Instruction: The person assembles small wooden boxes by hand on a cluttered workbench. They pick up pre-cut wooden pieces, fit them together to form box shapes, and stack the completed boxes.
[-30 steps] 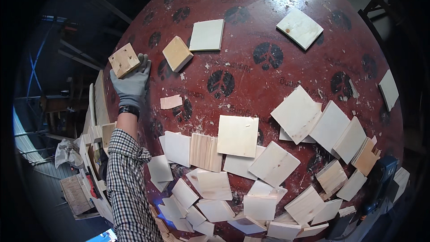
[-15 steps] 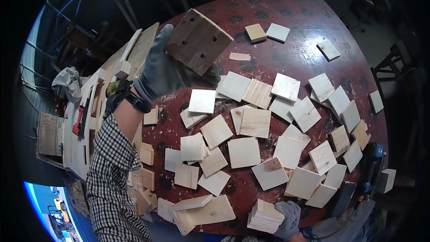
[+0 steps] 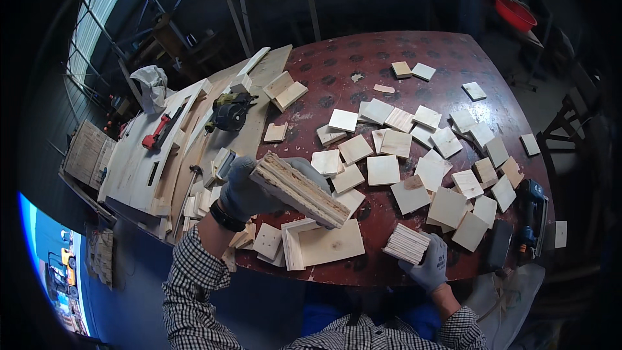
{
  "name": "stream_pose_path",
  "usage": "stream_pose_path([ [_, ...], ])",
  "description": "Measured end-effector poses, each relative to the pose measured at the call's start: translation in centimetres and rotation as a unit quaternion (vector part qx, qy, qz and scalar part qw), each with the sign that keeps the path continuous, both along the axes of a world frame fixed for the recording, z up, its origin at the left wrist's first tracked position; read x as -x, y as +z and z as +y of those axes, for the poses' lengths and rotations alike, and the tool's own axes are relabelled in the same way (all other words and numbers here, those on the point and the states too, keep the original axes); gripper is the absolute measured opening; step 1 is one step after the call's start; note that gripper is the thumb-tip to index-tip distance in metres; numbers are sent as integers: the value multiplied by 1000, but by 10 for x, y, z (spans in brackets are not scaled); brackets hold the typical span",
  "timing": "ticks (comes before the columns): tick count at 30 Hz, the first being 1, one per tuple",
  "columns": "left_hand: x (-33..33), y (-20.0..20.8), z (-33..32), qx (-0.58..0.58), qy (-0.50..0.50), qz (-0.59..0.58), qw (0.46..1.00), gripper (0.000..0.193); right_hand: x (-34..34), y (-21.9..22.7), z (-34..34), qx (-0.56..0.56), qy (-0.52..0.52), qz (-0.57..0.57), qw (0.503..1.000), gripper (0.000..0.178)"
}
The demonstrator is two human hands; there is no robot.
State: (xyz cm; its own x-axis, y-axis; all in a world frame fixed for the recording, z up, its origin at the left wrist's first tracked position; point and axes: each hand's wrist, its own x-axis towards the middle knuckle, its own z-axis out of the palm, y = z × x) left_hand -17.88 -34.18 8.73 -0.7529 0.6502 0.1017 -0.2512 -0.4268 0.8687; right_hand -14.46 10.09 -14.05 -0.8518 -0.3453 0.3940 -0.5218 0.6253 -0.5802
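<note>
a gloved left hand [image 3: 249, 191], forearm raised over the near edge of the round red table [image 3: 363, 58], clamps a thick wooden block [image 3: 299, 189] held edge-on and tilted. the gloved right hand [image 3: 429, 264] rests closed against a small stack of thin wooden squares [image 3: 406, 244]. some thirty loose squares lie scattered beyond; one open wooden box [image 3: 322, 244] sits below the block.

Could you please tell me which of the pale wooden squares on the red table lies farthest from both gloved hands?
The square at the table's far edge, touching a darker, thicker block on its left. All other squares lie nearer the left hand and right hand.
</note>
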Motion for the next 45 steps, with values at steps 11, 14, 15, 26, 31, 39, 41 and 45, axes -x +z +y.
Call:
stream_pose_path([
  [11,-234,-183,160,-312,240,-408,824,92,14,6,11,253,112,-311,909,62],
  [14,-249,-202,171,-363,259,-401,800,92,24,49,13,189,101,-472,855,57],
  [15,-246,-201,171,-365,263,-375,810,94,29,59,13,148,86,-509,844,55],
  [26,-186,-207,158,-409,312,-303,802,94,48,122,-15,-316,-42,-419,850,69],
  [31,-182,-209,159,-393,312,-311,807,88,4,120,-54,-178,155,-11,972,92],
  [39,-200,-203,166,-375,348,-300,805,80,-23,87,-114,-253,275,-21,927,105],
  [41,-219,-208,155,-336,336,-320,819,83,-8,104,-92,-251,256,8,933,105],
  [45,-239,-208,151,-322,387,-366,783,87,42,106,-27,-376,253,48,890,109],
])
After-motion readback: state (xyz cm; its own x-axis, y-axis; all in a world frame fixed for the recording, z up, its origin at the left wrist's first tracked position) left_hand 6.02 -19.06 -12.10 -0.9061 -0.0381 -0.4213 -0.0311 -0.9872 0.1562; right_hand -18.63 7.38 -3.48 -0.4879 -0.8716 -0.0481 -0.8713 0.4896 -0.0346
